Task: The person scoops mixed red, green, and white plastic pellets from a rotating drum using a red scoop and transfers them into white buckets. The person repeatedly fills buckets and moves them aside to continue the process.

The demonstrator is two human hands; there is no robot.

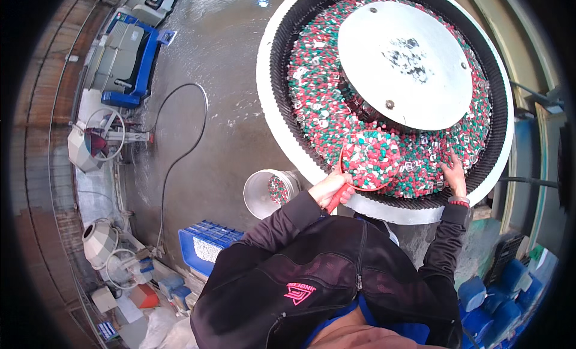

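Your left hand (332, 190) has its grip closed on the near-left side of a round red-rimmed container (360, 188), heaped with red, green and white pieces. The container is over the near part of the large round tub (271, 112). Your right hand (454, 173), grip open with fingers apart, reaches among the loose pieces (318, 103) to the right. A white bucket (254, 195) stands on the floor (225, 133), left.

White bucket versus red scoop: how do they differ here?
- Place: the white bucket is on the floor; the red scoop is held by the left hand at the round tub.
- Fill: small pieces spread across the scoop out to its rim; the bucket shows much bare inner wall.

Both have round openings and contain red and green pieces.
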